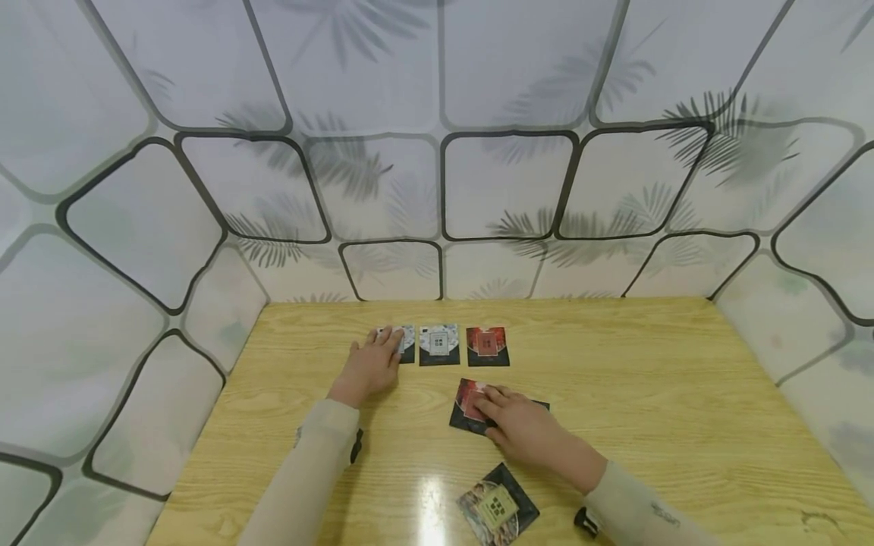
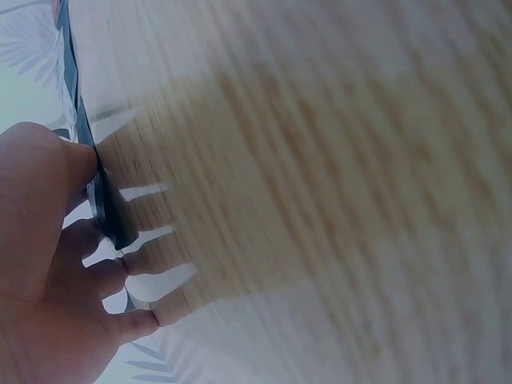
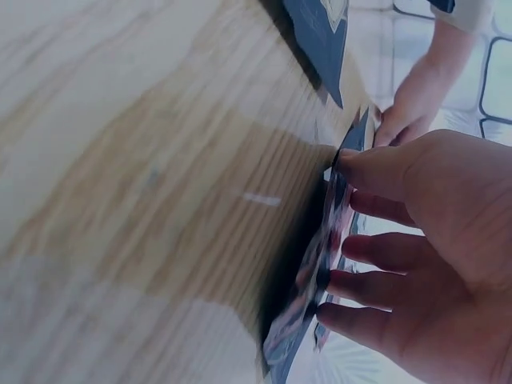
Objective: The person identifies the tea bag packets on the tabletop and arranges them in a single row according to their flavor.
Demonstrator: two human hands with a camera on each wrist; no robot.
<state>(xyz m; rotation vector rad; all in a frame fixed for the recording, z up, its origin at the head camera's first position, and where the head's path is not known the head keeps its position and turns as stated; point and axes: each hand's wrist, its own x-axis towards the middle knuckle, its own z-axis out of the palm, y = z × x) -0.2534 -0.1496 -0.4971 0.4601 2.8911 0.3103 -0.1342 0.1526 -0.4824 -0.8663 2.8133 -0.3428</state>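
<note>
Four fingers of my left hand [image 1: 371,369] lie stretched over the leftmost flat packet [image 1: 409,350], white and black, and hide much of it. In the left wrist view the thumb [image 2: 78,164] meets this packet's dark edge. My right hand [image 1: 526,428] rests its extended fingers on a red and black packet [image 1: 468,402] in the middle of the table. A black corner [image 1: 542,405] shows beyond that hand. The right wrist view has the fingertips and thumb along the packet's upper side, with a dark shadow beneath it.
Beside the left hand, a white and black packet [image 1: 439,346] and a red and black packet [image 1: 488,346] continue the back row. Nearer me lies a tilted packet with a yellow label [image 1: 498,506]. Patterned cloth walls [image 1: 508,186] enclose the wooden table [image 1: 649,394].
</note>
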